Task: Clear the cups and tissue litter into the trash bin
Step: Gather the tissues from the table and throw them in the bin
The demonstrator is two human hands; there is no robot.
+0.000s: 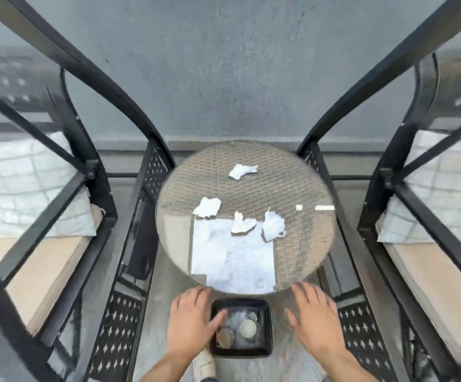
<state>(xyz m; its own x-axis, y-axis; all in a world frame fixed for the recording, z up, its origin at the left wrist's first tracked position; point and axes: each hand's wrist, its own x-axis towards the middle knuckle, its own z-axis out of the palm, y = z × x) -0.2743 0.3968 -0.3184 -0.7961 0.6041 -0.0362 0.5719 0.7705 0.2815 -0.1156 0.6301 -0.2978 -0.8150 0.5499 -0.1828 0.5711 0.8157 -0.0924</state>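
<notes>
2 cups [236, 333] sit inside the trash bin [268, 326], lying on what looks like crumpled tissue, so that part of the job appears done. The black square bin stands on the floor just in front of the round table [306, 244], tucked close to its near edge, likely so litter has a short drop. Over the bin's left rim, the left hand [189, 323] is spread flat, fingers loose, gripping nothing. Right of the bin, the right hand [316, 319] is spread too and empty. Both hover at the table's near edge, apparently poised to reach up for more.

On the table, beyond the bin, 4 torn tissue scraps [241, 226] lie scattered, the farthest one near the table's back edge. A pale square patch near them may be a reflection in the glass top; it is hard to tell. Flanking the table, 2 black metal chairs [119, 312] with checked cushions [28, 188] hem in the bin.
</notes>
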